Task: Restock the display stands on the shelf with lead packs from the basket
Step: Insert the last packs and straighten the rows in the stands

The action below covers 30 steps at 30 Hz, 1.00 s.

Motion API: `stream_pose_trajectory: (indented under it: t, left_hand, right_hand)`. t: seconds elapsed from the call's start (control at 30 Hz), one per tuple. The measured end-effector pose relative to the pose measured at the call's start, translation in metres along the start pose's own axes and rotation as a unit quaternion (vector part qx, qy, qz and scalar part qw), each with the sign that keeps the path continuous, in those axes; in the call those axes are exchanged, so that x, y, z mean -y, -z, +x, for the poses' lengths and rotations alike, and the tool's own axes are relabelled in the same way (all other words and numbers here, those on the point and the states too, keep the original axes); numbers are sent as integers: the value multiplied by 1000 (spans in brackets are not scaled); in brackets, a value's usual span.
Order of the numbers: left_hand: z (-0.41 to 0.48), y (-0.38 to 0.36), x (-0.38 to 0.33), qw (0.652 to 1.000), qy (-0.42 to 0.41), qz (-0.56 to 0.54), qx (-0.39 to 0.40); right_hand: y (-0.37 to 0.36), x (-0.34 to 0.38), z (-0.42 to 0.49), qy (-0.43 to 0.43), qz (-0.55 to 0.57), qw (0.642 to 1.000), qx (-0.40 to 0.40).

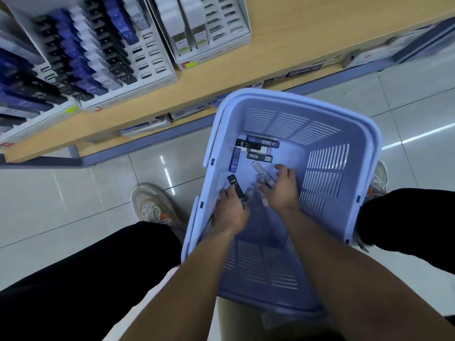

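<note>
Black lead pack (235, 185) lengthwise toward the shelf (295, 45)

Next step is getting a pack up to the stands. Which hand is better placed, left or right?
Left. The left hand already holds a black pack, and the display stands sit on its side of the basket. The right hand is only over pale packs, grip unclear.

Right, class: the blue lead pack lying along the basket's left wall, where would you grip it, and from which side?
Probably its two long edges at mid-length, coming straight down from above. The blue lead pack lies flat on the basket floor, slim, with nothing on top; the wall close beside it rules out a sideways approach.
</note>
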State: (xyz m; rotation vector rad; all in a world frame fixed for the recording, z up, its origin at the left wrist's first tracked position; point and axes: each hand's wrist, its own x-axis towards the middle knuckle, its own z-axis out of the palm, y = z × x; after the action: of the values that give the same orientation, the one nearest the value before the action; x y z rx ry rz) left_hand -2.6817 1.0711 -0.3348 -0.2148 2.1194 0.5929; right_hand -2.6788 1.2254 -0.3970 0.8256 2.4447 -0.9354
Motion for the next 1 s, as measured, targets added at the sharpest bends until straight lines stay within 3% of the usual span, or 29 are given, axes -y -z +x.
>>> stream_pose_trajectory:
  t: [0.13,0.23,0.37,0.7,1.0]
  left_hand:
    - [18,-30,-2,998,46,-6,-42]
    - [27,-45,-3,995,43,3,-94]
    - [41,-41,3,990,96,-24,-96]
    - [60,-30,-11,988,90,-96,-87]
    - [64,-39,-10,981,77,-116,-138]
  right_hand:
    - [8,-3,-9,-58,75,995,-17]
    - [11,-13,-23,-102,48,993,26]
    - [7,-17,-33,-93,25,993,72]
    - [-8,-6,-14,-107,83,987,85]
    - [-4,-9,1,-109,90,987,75]
